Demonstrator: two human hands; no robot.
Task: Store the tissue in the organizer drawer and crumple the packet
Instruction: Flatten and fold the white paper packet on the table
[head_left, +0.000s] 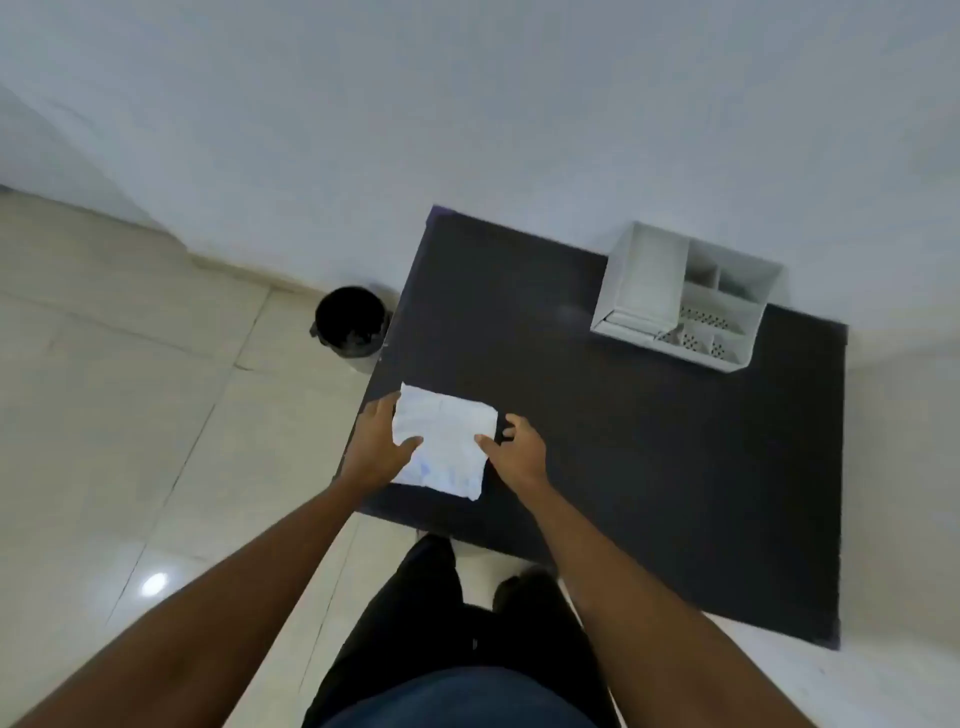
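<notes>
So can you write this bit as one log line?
left hand: on packet | right hand: on packet | packet: flat on table | organizer: far corner

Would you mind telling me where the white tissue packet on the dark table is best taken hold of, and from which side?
Grip the tissue packet by its two short side edges, coming from above, left hand and right hand one each side. It lies flat near the table's front left corner, so pinching the soft edges seems easiest.
</notes>
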